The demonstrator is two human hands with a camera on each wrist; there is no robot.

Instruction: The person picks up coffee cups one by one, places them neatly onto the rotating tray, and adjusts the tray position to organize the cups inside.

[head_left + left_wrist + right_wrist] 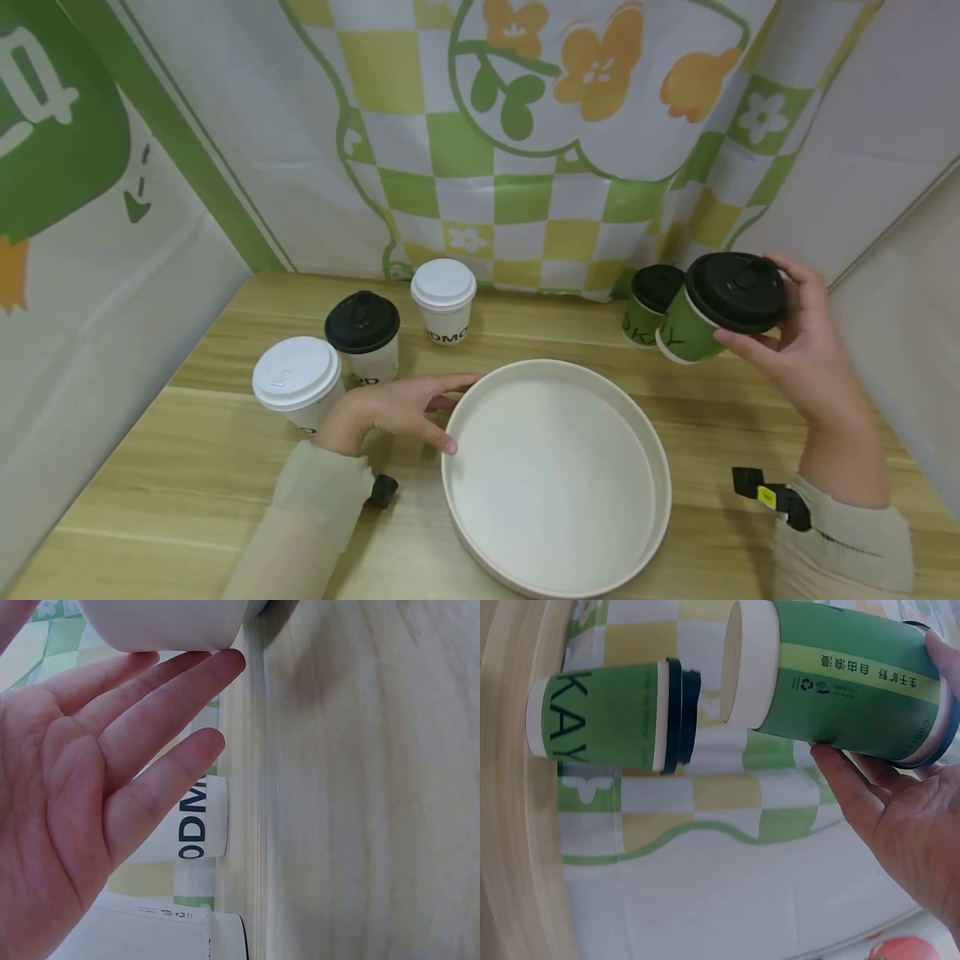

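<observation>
My right hand (pixel 810 358) grips a large green paper cup (pixel 693 329) with a black lid, fingers and thumb about its upper part. The right wrist view shows this cup (pixel 840 682) tilted and raised off the table, its white base exposed. Standing behind it is a smaller green cup (pixel 642 321), also black-lidded. My left hand (pixel 401 407) touches the left side of a round, cream-coloured tray (pixel 555 492). In the left wrist view its fingers are extended, with fingertips (pixel 229 664) against the tray's underside edge (pixel 172 626).
Left of the tray stand two white-lidded paper cups, one nearer (pixel 297 375) and one farther back (pixel 443 287), plus a white cup (pixel 363 325) with a black lid. A checked, flowered curtain (pixel 525 200) hangs along the back edge of the wooden table (pixel 150 500).
</observation>
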